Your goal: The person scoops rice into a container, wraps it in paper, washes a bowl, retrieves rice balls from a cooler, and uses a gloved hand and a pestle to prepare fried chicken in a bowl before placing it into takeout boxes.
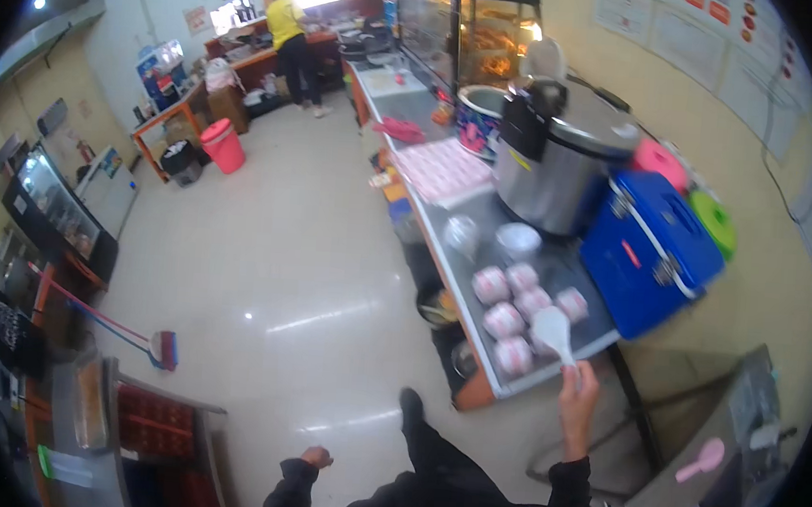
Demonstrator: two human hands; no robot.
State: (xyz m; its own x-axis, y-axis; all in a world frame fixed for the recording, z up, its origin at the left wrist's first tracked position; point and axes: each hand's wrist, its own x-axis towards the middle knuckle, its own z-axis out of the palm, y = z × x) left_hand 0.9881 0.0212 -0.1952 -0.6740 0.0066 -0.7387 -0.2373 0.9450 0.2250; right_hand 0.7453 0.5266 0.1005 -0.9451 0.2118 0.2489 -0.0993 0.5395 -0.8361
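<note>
My right hand (580, 393) grips the handle of a white rice paddle (553, 330) near the table's front end. The paddle's blade overlaps several round bundles wrapped in pink-printed white paper (503, 321), set on the metal-topped table (457, 285). Behind the bundles are a whitish bowl (518, 240) and a clear plastic bag (461, 233). A large steel rice cooker (546, 171) stands farther back, its lid down. Low over the floor hangs my left hand (317, 457), curled with nothing visible in it.
A blue cooler box (649, 256) stands right of the cooker, and a glass food warmer (463, 35) behind. At lower right a pink paddle (702, 459) lies on a metal surface. A broom (165, 350) is at left. Far back stands a person in a yellow shirt (285, 24).
</note>
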